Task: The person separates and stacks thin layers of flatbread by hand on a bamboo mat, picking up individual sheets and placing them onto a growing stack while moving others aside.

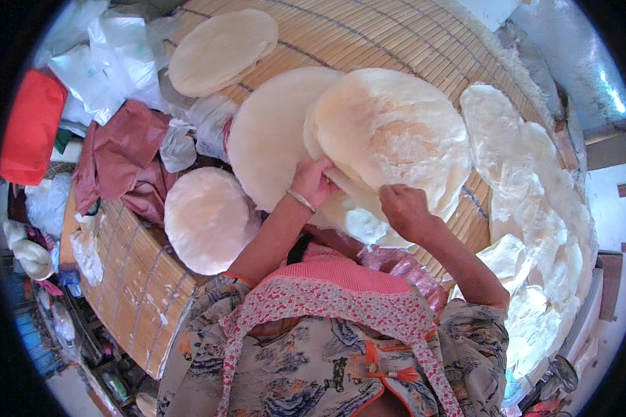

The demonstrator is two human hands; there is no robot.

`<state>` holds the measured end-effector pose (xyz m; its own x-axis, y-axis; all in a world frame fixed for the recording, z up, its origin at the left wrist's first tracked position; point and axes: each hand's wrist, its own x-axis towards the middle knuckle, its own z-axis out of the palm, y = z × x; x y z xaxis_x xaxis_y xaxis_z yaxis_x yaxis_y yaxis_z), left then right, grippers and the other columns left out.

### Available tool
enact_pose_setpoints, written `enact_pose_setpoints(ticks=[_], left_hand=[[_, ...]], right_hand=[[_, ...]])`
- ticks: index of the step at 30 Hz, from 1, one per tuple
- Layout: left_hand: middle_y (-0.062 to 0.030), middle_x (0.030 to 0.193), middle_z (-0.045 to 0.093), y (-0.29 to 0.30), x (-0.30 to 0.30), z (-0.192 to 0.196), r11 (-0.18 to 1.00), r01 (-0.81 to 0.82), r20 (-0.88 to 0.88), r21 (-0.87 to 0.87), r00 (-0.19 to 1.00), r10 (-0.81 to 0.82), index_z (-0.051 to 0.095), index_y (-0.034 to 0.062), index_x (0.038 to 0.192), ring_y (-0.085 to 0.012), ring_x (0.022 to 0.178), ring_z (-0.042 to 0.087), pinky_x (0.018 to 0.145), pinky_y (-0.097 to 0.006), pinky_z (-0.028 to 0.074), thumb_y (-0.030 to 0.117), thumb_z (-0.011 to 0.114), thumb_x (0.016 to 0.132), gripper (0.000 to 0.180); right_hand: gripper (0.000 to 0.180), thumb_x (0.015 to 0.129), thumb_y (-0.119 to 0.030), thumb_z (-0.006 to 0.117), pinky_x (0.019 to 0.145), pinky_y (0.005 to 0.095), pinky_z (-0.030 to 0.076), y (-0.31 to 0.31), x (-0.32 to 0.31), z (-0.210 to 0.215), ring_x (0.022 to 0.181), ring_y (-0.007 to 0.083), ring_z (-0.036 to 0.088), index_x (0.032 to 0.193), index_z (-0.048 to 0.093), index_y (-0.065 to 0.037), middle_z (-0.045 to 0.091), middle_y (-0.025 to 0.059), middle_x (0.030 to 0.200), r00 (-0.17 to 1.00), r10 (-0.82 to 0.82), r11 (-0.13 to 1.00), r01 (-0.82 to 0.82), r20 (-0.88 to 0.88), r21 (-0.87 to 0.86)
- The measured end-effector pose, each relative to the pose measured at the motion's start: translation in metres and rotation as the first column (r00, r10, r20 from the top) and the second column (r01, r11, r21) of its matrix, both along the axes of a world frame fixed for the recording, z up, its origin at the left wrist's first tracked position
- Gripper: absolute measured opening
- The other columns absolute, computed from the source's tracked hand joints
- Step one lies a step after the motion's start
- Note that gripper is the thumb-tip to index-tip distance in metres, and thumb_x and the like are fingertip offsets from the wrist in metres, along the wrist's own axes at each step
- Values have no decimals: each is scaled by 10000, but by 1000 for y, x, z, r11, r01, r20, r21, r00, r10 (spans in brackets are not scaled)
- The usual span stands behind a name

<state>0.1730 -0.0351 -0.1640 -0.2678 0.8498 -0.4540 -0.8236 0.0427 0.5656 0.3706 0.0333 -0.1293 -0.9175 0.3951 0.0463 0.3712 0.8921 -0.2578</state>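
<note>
Several thin round flatbreads (pixel 368 118) lie in a stack in front of me, the top one pale with a browned, floury patch. My left hand (pixel 314 182), with a bangle at the wrist, is closed on the lower left edge of the stack, where the sheets lift apart. Along the near edge, my right hand (pixel 405 210) is closed in a pinch on the top flatbread; its fingertips are partly hidden. Another pale flatbread (pixel 264 139) sits beneath and to the left, partly covered by the stack.
A slatted bamboo mat (pixel 327 38) spreads under the flatbreads. One more round (pixel 205 221) lies near my left forearm, another round (pixel 222 52) at the far left. Overlapping sheets (pixel 515 181) pile up along the right. Dark red cloth (pixel 122 149) and plastic bags (pixel 111 66) crowd the left.
</note>
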Motion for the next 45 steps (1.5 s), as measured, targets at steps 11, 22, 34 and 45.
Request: enact_pose_setpoints(ticks=[11, 22, 34, 45], left_hand=[[-167, 973, 538, 8, -1, 7, 994, 75, -5, 83, 997, -75, 445, -55, 1022, -285, 864, 568, 722, -435, 497, 17, 427, 762, 270], [-149, 962, 558, 9, -1, 2, 984, 132, -15, 116, 991, -131, 479, -19, 1029, -264, 853, 576, 698, -421, 495, 107, 411, 816, 256], [-174, 976, 555, 3, -12, 31, 957, 208, 137, 203, 962, -238, 500, -18, 999, -281, 884, 560, 760, -411, 470, 140, 417, 821, 252], [-81, 726, 559, -30, -53, -30, 978, -100, -284, -181, 958, 45, 527, 12, 834, -173, 634, 544, 586, -297, 473, 92, 499, 738, 129]], right_hand=[[259, 732, -143, 526, 579, 430, 460, -1, -8, 1, 785, 337, 552, 917, 409, -6, 517, 193, 877, 994, -58, 998, 55, -91, -40], [153, 661, -66, 510, 511, 376, 459, -15, -34, 28, 633, 292, 567, 775, 435, 3, 530, 138, 675, 993, 117, 978, -120, 29, 170], [261, 676, -61, 526, 541, 440, 436, 26, -25, 52, 651, 348, 556, 911, 422, -10, 531, 193, 646, 996, -3, 998, 8, 84, -57], [283, 743, -115, 589, 625, 337, 481, 336, -43, 235, 663, 239, 576, 1005, 498, -60, 561, 126, 871, 932, 23, 942, -142, -363, -304]])
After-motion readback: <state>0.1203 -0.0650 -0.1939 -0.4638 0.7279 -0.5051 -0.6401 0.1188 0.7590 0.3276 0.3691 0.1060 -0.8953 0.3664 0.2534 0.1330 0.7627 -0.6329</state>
